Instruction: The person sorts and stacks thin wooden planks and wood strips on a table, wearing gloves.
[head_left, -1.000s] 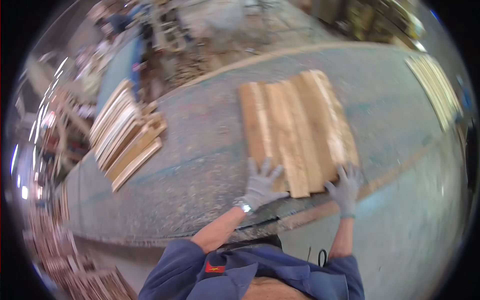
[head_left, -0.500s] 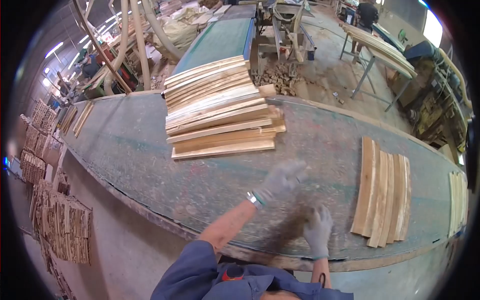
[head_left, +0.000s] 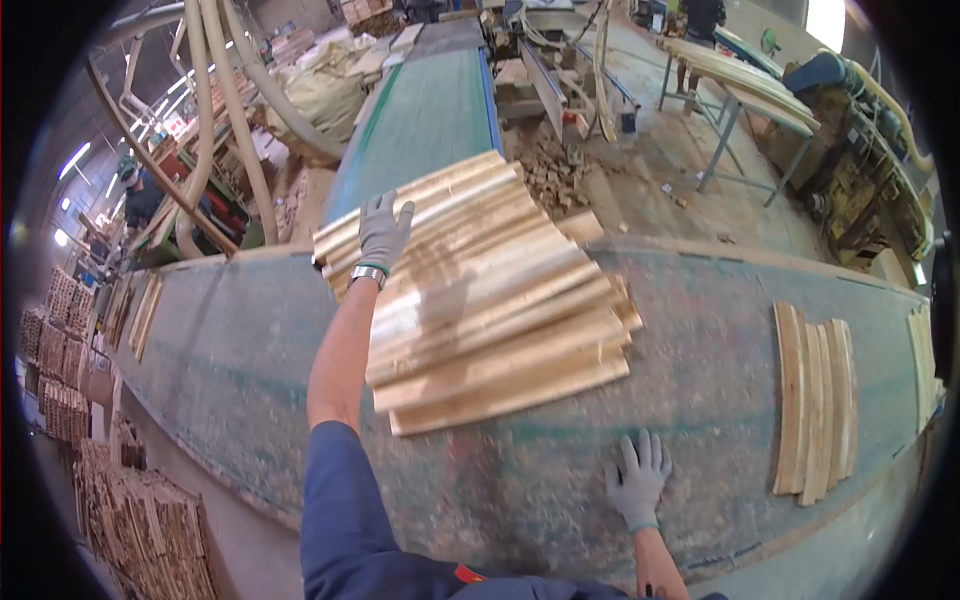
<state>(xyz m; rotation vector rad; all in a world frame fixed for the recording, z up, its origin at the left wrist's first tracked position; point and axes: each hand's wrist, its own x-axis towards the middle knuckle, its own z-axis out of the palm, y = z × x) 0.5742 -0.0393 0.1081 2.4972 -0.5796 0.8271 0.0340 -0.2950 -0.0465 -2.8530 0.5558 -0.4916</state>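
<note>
My left hand, in a grey glove, lies with fingers stretched out over the far left part of a spread of wooden strips. The strips lie side by side across the worktable and are fanned at a slant, their near edge closest to me. Gloved in grey too, my right hand rests with spread fingers on or just above the scuffed table surface, to the right and near side of the strips. It holds nothing.
A smaller group of wooden strips lies to the right, pale strips at the far right edge. Behind the table runs a green conveyor belt. Stacked wood stands on the floor at left. Two people work in the background.
My left hand has reached forward and left onto the wooden strips. The spread of strips has shifted nearer and turned slantwise. My right hand's fingers have spread out on the table.
</note>
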